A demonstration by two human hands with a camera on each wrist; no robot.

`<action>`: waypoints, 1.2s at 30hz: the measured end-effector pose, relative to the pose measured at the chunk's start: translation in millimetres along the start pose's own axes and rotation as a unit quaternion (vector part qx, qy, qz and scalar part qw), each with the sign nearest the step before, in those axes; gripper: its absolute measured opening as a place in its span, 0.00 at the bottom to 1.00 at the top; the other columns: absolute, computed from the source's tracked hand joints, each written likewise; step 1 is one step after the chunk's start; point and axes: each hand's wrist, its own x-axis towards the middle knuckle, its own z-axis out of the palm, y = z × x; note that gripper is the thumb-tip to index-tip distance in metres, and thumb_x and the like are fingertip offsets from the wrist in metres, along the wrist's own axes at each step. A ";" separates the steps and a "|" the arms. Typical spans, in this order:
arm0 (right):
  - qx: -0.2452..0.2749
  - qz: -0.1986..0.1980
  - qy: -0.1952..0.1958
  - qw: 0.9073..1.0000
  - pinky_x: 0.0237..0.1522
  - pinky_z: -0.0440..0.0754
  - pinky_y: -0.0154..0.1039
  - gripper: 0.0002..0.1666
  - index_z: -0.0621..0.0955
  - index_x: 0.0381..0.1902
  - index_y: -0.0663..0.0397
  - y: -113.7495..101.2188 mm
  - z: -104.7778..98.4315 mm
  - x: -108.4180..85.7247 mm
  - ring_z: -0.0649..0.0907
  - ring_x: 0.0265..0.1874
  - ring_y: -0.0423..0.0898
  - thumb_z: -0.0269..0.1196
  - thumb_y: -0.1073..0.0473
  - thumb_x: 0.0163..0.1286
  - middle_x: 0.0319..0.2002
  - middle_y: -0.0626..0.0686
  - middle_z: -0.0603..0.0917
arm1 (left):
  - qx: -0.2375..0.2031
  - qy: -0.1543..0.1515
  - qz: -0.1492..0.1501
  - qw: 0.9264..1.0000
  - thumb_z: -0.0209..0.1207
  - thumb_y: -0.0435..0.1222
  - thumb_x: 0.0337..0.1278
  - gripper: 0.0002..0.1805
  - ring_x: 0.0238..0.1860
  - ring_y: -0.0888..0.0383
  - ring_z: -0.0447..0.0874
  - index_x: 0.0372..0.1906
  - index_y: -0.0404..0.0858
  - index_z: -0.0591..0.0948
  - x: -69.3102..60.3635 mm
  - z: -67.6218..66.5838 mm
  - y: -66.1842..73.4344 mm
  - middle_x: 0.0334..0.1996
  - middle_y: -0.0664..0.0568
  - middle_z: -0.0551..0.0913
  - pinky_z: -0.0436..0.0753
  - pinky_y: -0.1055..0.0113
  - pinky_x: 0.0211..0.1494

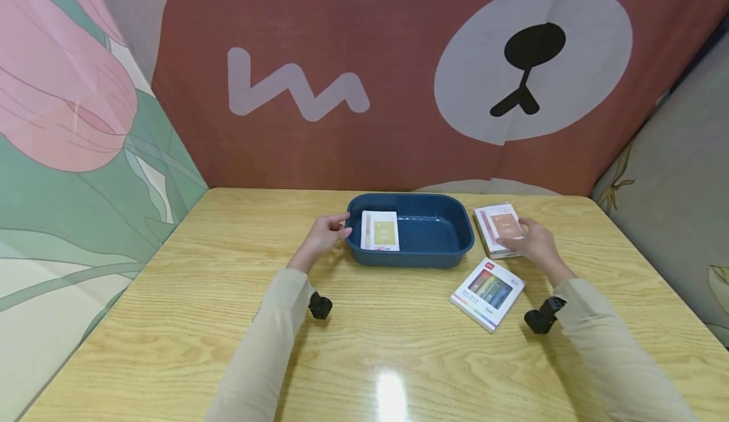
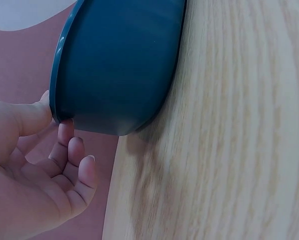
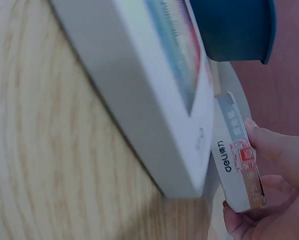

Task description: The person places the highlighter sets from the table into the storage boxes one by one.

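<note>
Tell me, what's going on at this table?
A person's left hand pinches the rim of a blue bin at its left end. Their right hand grips a white box with an orange panel, just right of the bin. A box with a yellow panel is inside, toward the left, and a box with a rainbow window lies untouched on the table.
</note>
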 end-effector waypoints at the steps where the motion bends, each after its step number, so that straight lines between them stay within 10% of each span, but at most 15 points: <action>1: 0.002 -0.004 -0.001 1.000 0.53 0.60 0.58 0.46 0.57 0.60 0.78 0.6 -1.1 -0.4 0.62 0.53 0.70 0.64 0.53 0.56 0.55 0.77 0.61 | 0.001 0.001 -0.001 1.000 0.56 0.30 0.57 0.23 0.35 0.56 0.67 0.59 0.35 0.71 -0.1 0.0 0.1 0.32 0.47 0.72 0.68 0.70 0.35; 10: 0.077 0.002 -0.043 0.996 0.49 0.67 0.54 0.43 0.55 0.64 0.72 8.4 -11.0 -4.3 0.68 0.50 0.65 0.59 0.53 0.61 0.56 0.77 0.60 | -0.002 -0.005 -0.004 1.000 0.56 0.31 0.57 0.23 0.34 0.56 0.67 0.59 0.35 0.71 0.2 0.1 -1.6 0.30 0.48 0.72 0.68 0.70 0.34; 18: 0.159 0.044 -0.060 0.984 0.25 0.76 0.37 0.36 0.56 0.64 0.72 15.0 -18.8 -3.2 0.74 0.20 0.40 0.55 0.58 0.64 0.47 0.69 0.67 | -0.005 -0.009 -0.004 1.000 0.55 0.31 0.57 0.23 0.35 0.56 0.67 0.59 0.36 0.70 2.1 -0.7 -1.7 0.31 0.48 0.72 0.68 0.70 0.35; 27: 0.223 0.056 -0.075 0.970 0.28 0.78 0.35 0.37 0.56 0.64 0.73 18.9 -25.2 -5.2 0.77 0.22 0.36 0.57 0.61 0.63 0.31 0.52 0.76 | -0.006 -0.010 -0.006 1.000 0.55 0.31 0.58 0.23 0.35 0.56 0.67 0.60 0.35 0.70 0.6 -1.4 1.0 0.32 0.47 0.72 0.69 0.69 0.36; 36: 0.361 0.053 -0.099 0.926 0.26 0.78 0.33 0.40 0.60 0.62 0.68 46.5 -19.8 7.6 0.79 0.22 0.37 0.66 0.60 0.55 0.21 0.44 0.79 | -0.008 -0.008 -0.010 1.000 0.55 0.31 0.57 0.23 0.35 0.56 0.67 0.59 0.36 0.70 0.5 -0.8 -1.1 0.32 0.47 0.73 0.69 0.69 0.36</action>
